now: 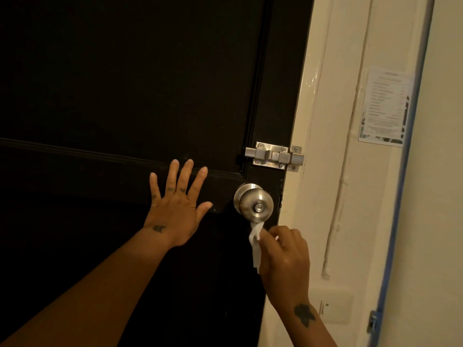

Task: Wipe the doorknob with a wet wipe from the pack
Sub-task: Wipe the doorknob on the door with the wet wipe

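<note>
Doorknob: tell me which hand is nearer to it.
Right. The right hand sits just below the doorknob, holding the wet wipe up against its underside. The left hand lies flat on the door, apart to the knob's left.

Steel doorknob point(254, 203) on black door – white wipe point(256, 240) (crumpled) touching underside.

Brushed metal on a matt dark door

Satin steel doorknob point(253, 202) above the right hand point(284, 261); its white wipe point(255, 242) looks soft, fibrous.
</note>
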`<state>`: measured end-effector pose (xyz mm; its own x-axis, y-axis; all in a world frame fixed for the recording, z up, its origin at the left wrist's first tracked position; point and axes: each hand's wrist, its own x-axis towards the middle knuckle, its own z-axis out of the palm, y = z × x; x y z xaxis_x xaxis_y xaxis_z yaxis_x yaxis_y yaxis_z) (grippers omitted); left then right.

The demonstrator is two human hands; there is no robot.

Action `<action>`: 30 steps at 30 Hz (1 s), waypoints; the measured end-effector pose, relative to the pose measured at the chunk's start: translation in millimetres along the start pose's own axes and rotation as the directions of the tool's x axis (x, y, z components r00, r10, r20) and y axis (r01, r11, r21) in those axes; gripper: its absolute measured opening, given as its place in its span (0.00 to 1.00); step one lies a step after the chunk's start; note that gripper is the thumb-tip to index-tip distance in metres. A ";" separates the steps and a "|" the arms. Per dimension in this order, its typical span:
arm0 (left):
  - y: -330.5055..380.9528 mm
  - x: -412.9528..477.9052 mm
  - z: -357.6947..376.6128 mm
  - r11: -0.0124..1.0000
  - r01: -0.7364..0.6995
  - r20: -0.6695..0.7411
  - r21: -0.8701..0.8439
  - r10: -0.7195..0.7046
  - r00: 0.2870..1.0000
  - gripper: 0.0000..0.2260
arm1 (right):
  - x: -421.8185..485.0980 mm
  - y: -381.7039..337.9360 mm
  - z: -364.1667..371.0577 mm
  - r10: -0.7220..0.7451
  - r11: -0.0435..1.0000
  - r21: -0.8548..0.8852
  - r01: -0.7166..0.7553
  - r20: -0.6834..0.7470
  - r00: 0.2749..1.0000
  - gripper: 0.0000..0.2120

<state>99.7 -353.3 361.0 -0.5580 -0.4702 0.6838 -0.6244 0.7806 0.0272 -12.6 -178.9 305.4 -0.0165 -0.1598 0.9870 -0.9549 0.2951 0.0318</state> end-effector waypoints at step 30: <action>0.8 0.9 -1.3 1.000 0.005 0.024 0.013 -0.006 1.000 0.33 | 43.7 -22.0 -8.8 -0.140 0.989 0.047 0.139 0.030 0.990 0.15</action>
<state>99.4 -352.5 362.6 -0.5672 -0.4843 0.6661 -0.6343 0.7728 0.0217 10.3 -184.0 349.2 0.1090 -0.2276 0.9676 -0.9607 0.2257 0.1614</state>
